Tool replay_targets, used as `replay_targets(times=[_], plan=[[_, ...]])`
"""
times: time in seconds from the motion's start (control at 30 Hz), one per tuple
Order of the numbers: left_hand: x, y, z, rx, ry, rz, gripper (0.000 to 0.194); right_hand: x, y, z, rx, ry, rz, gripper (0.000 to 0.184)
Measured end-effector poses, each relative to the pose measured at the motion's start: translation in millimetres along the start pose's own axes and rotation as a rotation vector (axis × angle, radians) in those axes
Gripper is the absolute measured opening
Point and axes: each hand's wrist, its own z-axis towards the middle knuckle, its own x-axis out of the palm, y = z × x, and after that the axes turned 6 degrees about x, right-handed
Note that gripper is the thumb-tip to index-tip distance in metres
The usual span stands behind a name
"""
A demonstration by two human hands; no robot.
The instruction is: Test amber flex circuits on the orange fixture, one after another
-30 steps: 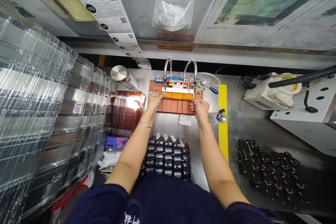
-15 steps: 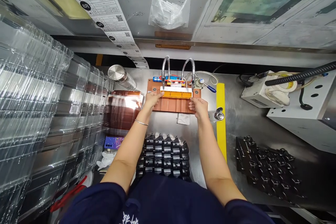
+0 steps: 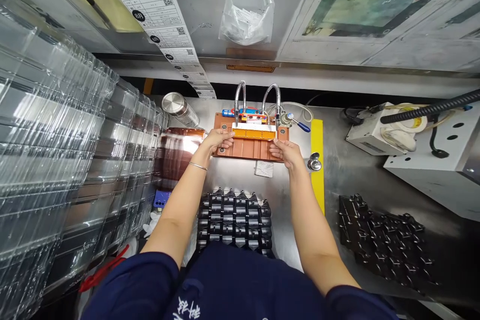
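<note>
An orange-yellow strip (image 3: 253, 134) with rows of small dark marks lies along the front of a white block on a brown fixture (image 3: 243, 150). My left hand (image 3: 218, 140) pinches the strip's left end between thumb and fingers. At its right end, my right hand (image 3: 285, 151) grips it with curled fingers. Two bent metal hoses (image 3: 276, 92) arch over the fixture, their tips close to the strip's ends. Behind the strip sit a blue cylinder and a lever with a blue handle (image 3: 303, 126). A small pale pad (image 3: 264, 169) lies just in front of the fixture.
Stacked clear plastic trays (image 3: 75, 150) fill the left side. A steel flask (image 3: 180, 108) stands behind a coppery sheet stack (image 3: 178, 152). Black moulded parts (image 3: 234, 220) lie before me, with more black parts (image 3: 386, 240) at right. A yellow strip (image 3: 317, 180) runs along the bench beside a white machine (image 3: 378, 132).
The view has shifted slightly. Both hands still hold the orange-yellow strip at its ends, and the strip stays against the white block with little visible movement.
</note>
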Motion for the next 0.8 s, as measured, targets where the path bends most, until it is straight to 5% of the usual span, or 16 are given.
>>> replay_targets(times=[0.3,0.6,0.7,0.8], plan=[[19.0,10,-14,0.085,-0.177,0.019,0.034,3,-1,-10,-0.046,0.001,0.017,0.022],[17.3,13,-9,0.103,-0.157,-0.013,0.033,-10,-2,-6,-0.06,0.071,-0.029,0.017],[15.5,16,-8,0.118,-0.13,-0.021,0.033,-29,-28,-35,-0.124,0.033,-0.063,0.027],[13.0,24,-13,0.145,-0.11,-0.033,0.032,-51,-88,-80,-0.151,-0.029,-0.144,0.04]])
